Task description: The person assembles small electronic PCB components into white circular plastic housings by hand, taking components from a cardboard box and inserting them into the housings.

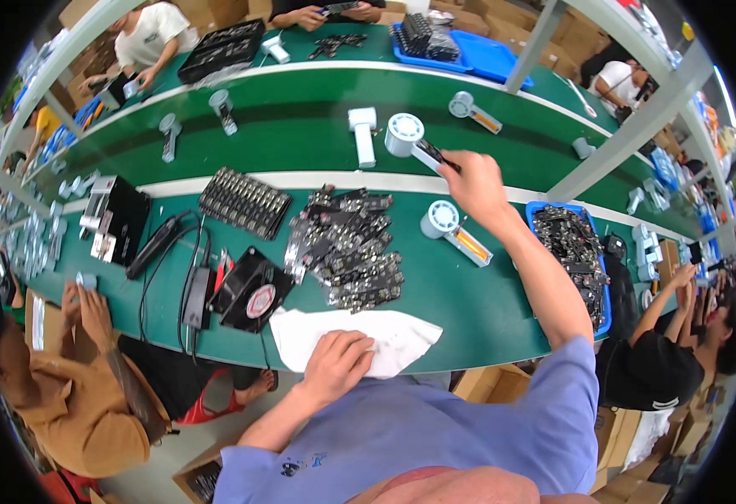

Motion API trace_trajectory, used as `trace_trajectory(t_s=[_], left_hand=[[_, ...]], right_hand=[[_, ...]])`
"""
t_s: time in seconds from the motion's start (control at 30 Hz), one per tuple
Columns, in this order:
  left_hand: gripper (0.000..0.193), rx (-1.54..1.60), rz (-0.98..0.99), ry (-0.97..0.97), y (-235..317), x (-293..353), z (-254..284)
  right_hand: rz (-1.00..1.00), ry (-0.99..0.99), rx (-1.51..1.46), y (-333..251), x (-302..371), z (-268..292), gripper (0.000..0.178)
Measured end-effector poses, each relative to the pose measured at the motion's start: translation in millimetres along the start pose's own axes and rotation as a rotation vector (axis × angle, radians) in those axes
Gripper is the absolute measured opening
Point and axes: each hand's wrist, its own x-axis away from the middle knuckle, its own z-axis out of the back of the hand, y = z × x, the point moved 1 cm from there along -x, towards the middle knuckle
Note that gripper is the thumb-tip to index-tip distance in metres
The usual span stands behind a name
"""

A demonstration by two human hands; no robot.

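Note:
Over the green conveyor belt, my right hand (474, 183) is closed around the handle end of a pale blue handheld fan (405, 136), its round head pointing away from me. A dark strip shows along its handle. My left hand (339, 363) lies with fingers slightly bent on a white cloth (406, 336) at the bench's front edge. On the bench below my right forearm lies another handheld fan (444, 220), with an orange-yellow strip in its handle. A heap of small circuit boards (347, 239) is spread ahead of my left hand.
Left of the heap are a stacked board panel (244, 203), a black cooling fan (253, 290), red pliers (223, 267), cables and a boxy device (116, 220). A blue tray (605, 312) of boards stands right. More fans (363, 139) lie on the belt; posts and people surround it.

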Motion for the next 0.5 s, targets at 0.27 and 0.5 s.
trace_trajectory(t_s=[0.27,0.5], left_hand=[[0.031,0.000,-0.014,-0.026,-1,-5,1],[0.037,0.038,-0.022,-0.073,-12,-15,0]], right_hand=[[-0.303,0.067,0.187,92,-139,-95,0.019],[-0.422,-0.001,0.352,124,-170,-126,0.033]])
